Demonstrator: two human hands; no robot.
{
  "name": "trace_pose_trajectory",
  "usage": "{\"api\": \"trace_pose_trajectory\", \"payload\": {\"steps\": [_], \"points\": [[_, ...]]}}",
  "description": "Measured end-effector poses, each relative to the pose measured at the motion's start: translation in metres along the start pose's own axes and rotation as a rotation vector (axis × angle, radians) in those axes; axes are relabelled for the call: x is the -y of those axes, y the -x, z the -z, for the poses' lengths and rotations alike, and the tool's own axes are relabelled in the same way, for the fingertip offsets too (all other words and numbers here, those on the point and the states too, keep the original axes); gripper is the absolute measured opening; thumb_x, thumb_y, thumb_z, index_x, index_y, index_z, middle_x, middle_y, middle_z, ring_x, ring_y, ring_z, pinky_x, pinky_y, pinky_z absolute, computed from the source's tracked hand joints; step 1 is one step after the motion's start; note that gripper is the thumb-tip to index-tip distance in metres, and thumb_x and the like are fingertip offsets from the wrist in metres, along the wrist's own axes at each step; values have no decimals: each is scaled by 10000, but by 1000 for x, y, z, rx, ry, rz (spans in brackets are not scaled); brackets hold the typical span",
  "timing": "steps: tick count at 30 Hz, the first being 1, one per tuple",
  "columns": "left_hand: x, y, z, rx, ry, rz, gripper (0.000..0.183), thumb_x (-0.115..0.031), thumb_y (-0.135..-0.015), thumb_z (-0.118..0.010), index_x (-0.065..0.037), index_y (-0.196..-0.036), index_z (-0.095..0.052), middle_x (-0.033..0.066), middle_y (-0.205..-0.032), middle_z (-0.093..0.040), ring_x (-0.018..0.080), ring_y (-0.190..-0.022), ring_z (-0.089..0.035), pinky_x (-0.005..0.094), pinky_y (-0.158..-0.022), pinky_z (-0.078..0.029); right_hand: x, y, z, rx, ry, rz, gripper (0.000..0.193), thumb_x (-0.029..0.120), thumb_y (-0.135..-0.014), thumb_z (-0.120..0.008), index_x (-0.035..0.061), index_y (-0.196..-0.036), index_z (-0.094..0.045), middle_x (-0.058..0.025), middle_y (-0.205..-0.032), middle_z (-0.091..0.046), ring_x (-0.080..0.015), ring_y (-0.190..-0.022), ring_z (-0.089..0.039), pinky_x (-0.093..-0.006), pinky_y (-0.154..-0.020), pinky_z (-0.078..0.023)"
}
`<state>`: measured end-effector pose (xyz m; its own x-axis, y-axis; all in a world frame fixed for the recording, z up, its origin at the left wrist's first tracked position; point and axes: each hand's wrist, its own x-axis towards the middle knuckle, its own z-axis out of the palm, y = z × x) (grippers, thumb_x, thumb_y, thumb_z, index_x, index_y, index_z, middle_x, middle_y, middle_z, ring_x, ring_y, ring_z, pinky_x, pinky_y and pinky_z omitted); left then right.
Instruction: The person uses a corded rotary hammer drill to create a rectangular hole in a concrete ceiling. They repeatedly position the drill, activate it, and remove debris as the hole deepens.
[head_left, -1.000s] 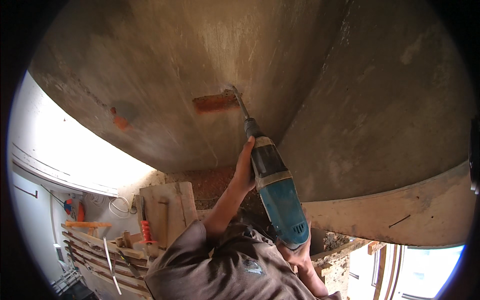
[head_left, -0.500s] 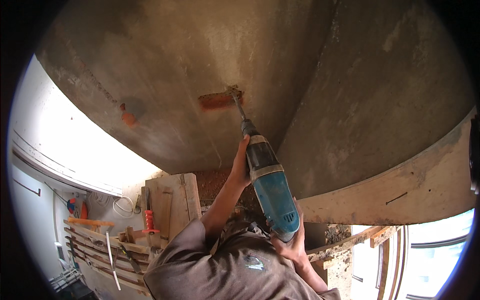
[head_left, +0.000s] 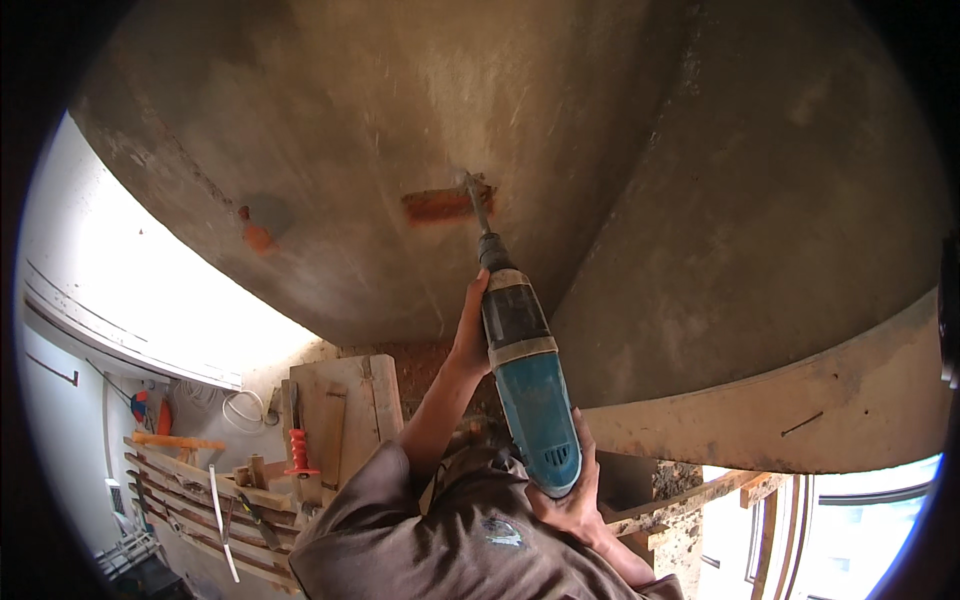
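Note:
A teal and black rotary hammer (head_left: 536, 400) points away from me toward a grey plastered wall (head_left: 330, 130). Its steel bit (head_left: 478, 203) reaches a shallow recess (head_left: 438, 206) that bares red brick, with the tip near the recess's upper right edge. My left hand (head_left: 472, 322) is wrapped around the front of the tool, just behind the chuck; most of its fingers are hidden underneath. At the rear end, my right hand (head_left: 575, 500) grips the handle, which the housing largely covers.
A second, smaller orange-red chipped spot (head_left: 257, 232) lies farther left on the wall. At the lower left are a chisel with a red grip (head_left: 299, 452), wooden boards (head_left: 383, 400) and a slatted wooden rack (head_left: 215, 500). A nail (head_left: 802, 424) sticks out of the pale band at right.
The rear of the rotary hammer has swung slightly left, with both hands still on it. Its bit tip stays at the recess's upper edge, and the view has shifted a little.

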<state>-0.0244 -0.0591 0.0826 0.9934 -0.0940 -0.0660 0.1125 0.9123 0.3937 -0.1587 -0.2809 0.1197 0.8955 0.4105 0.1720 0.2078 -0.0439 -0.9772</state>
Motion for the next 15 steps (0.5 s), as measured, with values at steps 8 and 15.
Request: {"api": "trace_pose_trajectory", "payload": {"steps": [8,15], "points": [[-6,-13,24,-39,-51,-61,581,-597,-994,-418,-67,-1079,-643,114,-912,-709,233,-785,-720,409,-702,-615,-10,-9,-11,37,78,5,1003,75,-738,-709,8,-1555,-130,-200,-1133,-685,-286,-1054,-689,-376,-959,-520],[11,10,-1,-31,-27,-42,496,-549,-976,-527,-81,-1101,-636,89,-951,-699,209,-840,-698,378,-781,-589,1,15,1,-1,37,23,998,49,-714,-668,-4,-1553,-131,-202,-1125,-685,-272,-1017,-692,-381,-945,-523]]}}
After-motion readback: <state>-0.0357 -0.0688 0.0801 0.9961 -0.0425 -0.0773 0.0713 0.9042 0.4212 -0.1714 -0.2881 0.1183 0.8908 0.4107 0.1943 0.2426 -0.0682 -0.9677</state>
